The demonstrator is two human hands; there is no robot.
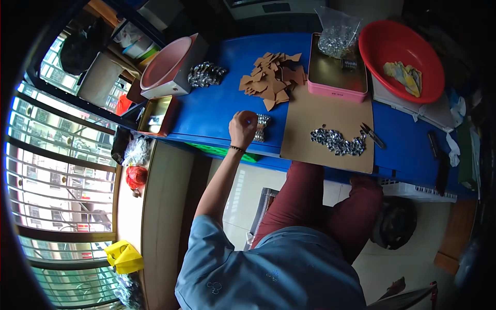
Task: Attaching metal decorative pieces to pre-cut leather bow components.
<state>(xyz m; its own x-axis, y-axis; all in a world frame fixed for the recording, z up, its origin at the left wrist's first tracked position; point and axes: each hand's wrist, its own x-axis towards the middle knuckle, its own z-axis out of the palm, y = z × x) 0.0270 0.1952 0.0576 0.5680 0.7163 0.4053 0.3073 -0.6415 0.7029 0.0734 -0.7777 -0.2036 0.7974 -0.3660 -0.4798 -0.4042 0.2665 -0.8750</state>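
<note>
1. Blue counter (206,111) across the middle, w/ brown cardboard sheet (299,139) flat on it, front, R of centre
2. L hand (244,127) above counter nr its front edge, fingers curled in; can't tell if it's gripping anything. Dark bracelet (236,148) on that wrist, forearm bare below the blue sleeve (209,232)
3. R hand out of view, so can't tell its state
4. Silver bundle (262,124) on counter, immed. R of L hand & partly hidden by it; contact unclear
5. Loose silver pcs (338,142) spread in a curved band on cardboard sheet, nr front edge; dark pointed tool (374,136) lies just beside R end
6. Cardboard scraps (271,82) heaped farther back, b/w silver heap (205,75) on L and pink tin (338,92) on R
7. Clear bag (337,39) of silver bits at tin's back end
8. Red basin (431,57) R of tin, w/ yellowish cloth (405,77) inside
9. Pink basin (168,62) back L, w/ white box (194,59) beside it; small open box (159,114) nearer, gold-coloured inside
10. Yellow bag (124,257) lower L, nr barred window (62,181)
</note>
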